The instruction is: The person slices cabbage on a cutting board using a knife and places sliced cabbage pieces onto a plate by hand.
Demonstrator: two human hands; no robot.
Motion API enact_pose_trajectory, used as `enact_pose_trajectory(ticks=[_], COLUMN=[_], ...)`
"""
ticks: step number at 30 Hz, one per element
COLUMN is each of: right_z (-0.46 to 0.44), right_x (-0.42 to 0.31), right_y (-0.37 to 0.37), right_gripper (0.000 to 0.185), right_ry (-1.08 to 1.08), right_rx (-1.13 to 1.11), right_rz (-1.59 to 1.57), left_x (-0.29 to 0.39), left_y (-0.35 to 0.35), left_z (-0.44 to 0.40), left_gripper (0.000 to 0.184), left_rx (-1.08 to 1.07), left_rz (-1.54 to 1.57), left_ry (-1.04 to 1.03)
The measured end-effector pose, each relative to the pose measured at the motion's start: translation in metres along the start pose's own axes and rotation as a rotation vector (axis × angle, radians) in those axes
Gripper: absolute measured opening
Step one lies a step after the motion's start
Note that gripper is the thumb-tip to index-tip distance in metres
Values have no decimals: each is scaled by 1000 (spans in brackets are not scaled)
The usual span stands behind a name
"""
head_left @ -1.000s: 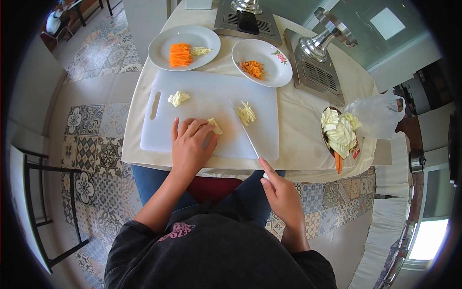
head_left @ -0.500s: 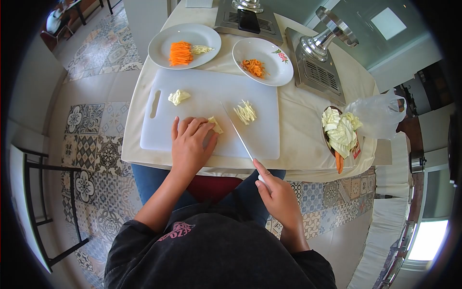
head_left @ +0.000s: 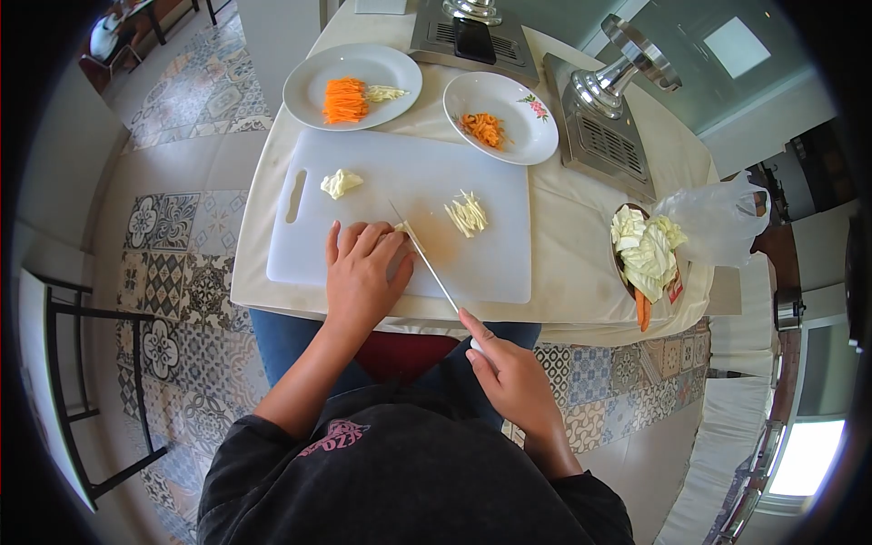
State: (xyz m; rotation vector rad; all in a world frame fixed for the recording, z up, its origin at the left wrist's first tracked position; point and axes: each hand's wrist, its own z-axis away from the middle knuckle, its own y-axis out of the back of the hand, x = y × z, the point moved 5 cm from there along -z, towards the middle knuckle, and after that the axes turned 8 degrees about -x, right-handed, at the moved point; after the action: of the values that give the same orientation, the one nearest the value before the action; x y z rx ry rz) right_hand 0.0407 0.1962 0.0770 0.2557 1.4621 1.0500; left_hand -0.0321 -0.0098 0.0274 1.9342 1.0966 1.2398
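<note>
Some cabbage (head_left: 401,226) lies under the left hand (head_left: 365,271); knife (head_left: 438,276) in right hand (head_left: 516,377).

Partly hidden under left fingers (head_left: 389,243): cabbage piece (head_left: 401,227).
Largely wrapped from sight at five o'clock: knife handle (head_left: 476,345); cut off by the top edge near twelve: white box (head_left: 381,6).

Floor: mixed patterned tiles (head_left: 163,272), with a plain pale strip (head_left: 218,162) across far left. Near left, I note a white-topped stand (head_left: 47,381), black metal frame. Grey wall (head_left: 68,163) left; pale pillar (head_left: 277,64) beyond. Greenish glass panel (head_left: 704,91) far right, bright rectangle (head_left: 736,47) on it. Window (head_left: 807,459) near right, glaring white.
</note>
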Motion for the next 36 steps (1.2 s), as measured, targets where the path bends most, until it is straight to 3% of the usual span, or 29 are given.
enact_pose_trajectory(ticks=[11,26,32,36], right_z=[-3,8,-26,-29], right_x=[2,-13,-10,-10], right_y=[-1,22,11,11], right_gripper=[52,52,51,51], right_ry=[-9,-130,-18,-72], right_rx=[-69,-203,-137,-170], right_rz=[-177,-48,-81,-112], left_x=[0,2,1,3], left_y=[0,2,0,3], left_z=[-1,-1,-1,-1], left_gripper=[28,26,25,25], left_rx=[-25,5,12,22], left_rz=[-6,37,18,16], left_ry=[16,21,14,26])
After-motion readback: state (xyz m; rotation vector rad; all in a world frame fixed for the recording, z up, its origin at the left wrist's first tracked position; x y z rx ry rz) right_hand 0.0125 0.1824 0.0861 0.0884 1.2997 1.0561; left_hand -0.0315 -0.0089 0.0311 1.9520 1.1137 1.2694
